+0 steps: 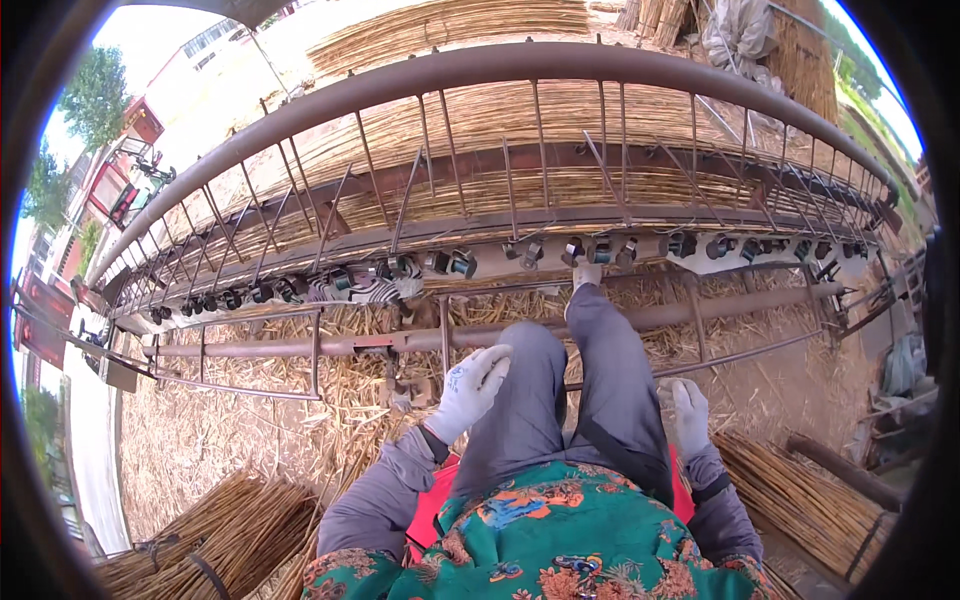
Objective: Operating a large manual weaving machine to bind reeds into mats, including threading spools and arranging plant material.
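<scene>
My left hand (470,390), in a white work glove with blue marks, rests beside my left knee. Its fingers are stretched out and nothing shows in them. Past the outside of my right thigh, my right hand (688,412) wears a similar glove. Its fingers point forward and I see nothing held. In front of me stands a long rusty metal frame (560,150) with a thick top pipe and upright rods. Along its near side runs a row of dark spool-like parts (461,264). Pale reeds (470,197) lie lengthwise behind the rods.
Bound reed bundles lie at the lower left (235,530) and lower right (800,490). A low pipe (480,335) crosses before my legs. Loose straw (250,430) litters the ground. Farther off are a reed stack (450,30) and a red vehicle (115,185).
</scene>
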Motion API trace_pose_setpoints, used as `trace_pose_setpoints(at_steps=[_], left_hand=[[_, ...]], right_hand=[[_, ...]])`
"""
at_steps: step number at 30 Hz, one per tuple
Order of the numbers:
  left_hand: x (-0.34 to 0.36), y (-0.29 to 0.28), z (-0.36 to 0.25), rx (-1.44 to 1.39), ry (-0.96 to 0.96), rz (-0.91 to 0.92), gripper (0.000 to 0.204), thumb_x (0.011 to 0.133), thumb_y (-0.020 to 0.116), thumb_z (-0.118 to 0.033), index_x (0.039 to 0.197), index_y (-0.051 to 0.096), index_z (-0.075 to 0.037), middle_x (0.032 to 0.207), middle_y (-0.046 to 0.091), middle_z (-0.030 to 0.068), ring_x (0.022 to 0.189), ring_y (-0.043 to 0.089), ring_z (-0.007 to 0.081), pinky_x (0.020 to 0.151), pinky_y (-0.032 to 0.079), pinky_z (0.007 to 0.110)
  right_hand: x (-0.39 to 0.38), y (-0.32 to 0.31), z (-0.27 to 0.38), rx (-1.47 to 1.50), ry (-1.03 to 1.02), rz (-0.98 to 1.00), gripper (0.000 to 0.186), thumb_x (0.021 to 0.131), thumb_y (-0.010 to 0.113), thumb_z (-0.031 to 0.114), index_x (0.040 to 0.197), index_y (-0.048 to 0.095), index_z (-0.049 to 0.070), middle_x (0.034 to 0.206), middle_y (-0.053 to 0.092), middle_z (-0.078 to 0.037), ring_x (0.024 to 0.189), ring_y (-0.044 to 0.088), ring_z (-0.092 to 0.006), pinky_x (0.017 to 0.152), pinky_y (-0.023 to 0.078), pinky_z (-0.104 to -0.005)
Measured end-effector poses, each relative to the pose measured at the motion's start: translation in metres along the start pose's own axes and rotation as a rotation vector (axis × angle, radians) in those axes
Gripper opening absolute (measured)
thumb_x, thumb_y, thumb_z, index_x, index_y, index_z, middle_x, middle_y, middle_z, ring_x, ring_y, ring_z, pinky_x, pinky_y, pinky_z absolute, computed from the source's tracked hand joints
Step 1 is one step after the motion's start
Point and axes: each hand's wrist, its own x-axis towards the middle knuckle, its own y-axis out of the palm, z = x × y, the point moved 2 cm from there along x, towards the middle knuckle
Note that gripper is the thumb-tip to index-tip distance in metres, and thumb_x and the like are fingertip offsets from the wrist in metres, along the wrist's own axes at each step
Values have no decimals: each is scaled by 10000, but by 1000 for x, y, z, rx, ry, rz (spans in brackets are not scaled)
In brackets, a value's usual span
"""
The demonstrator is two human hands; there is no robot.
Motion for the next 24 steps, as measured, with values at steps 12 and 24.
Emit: trace_pose_setpoints(at_steps=[12, 24], left_hand=[[-16, 62, 13, -670, -403, 216, 351, 999, 514, -192, 1306, 542, -25, 993, 667, 42, 778, 578, 56, 691, 450, 204], [15, 83, 11, -578, -470, 248, 338, 1019, 467, -186, 1256, 539, 45, 914, 682, 98, 635, 590, 86, 600, 497, 209]], right_hand=[[-57, -65, -38, 271, 291, -202, 380, 1006, 462, 345, 1107, 611, 11, 1072, 672, -136, 926, 660, -231, 835, 524, -358], [-92, -84, -102, 541, 597, -410, 356, 1006, 453, 326, 1098, 625, 27, 1046, 685, -125, 869, 663, -230, 751, 557, -384]])
